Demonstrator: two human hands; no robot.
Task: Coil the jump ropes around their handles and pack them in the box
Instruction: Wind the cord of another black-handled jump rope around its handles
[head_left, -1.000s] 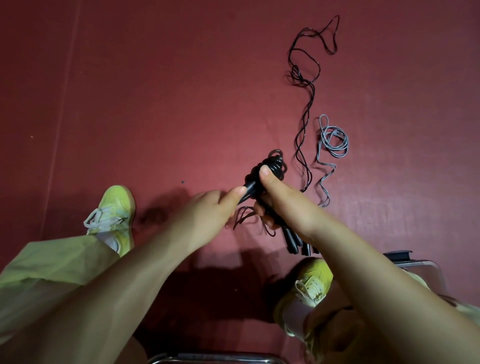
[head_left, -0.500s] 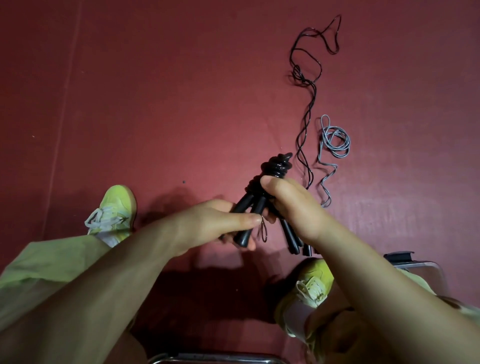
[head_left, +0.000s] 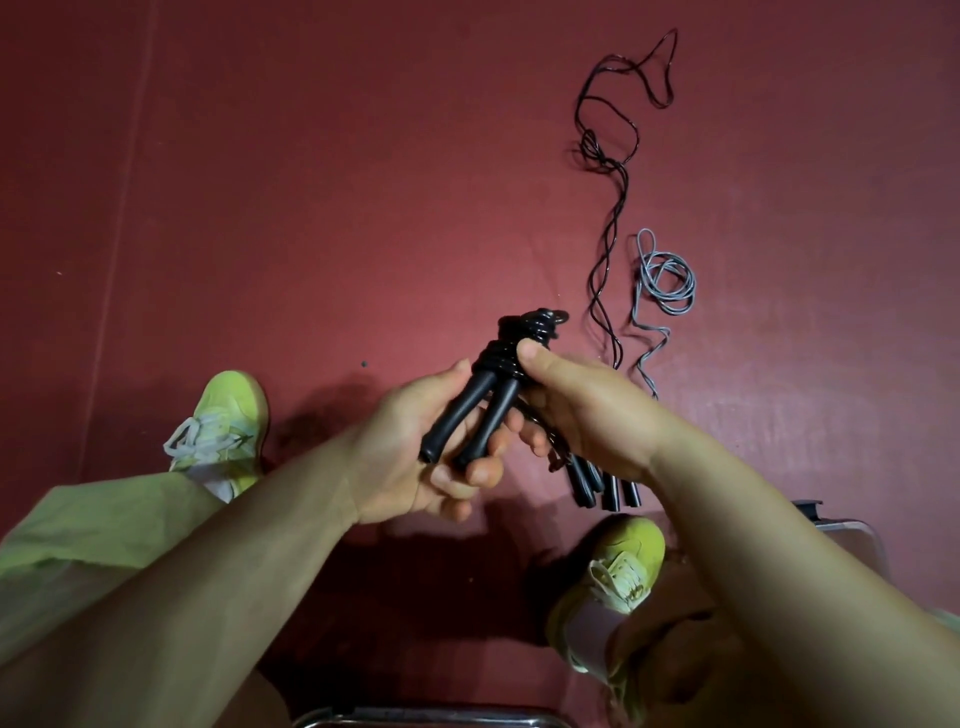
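A black jump rope (head_left: 485, 402) sits between my hands, its cord coiled tight around the top of its two handles. My left hand (head_left: 415, 457) holds the lower ends of the handles from beneath, palm up, fingers curled round them. My right hand (head_left: 582, 410) grips the coiled part, thumb pressed on the wraps. Below my right hand, several more black handles (head_left: 605, 486) lie on the floor. An uncoiled black rope (head_left: 608, 208) and a grey rope (head_left: 667, 283) trail across the red floor at the upper right. A clear box (head_left: 852, 530) shows partly behind my right forearm.
My feet in yellow-green shoes rest on the floor, the left shoe (head_left: 223, 426) and the right shoe (head_left: 621, 566). A metal rim (head_left: 415, 719) runs along the bottom edge. The red floor (head_left: 311, 182) stretches away to the left and ahead.
My left hand has moved from pinching the cord near the coil to cupping the handle ends from below. The bundle has turned so both handles face me.
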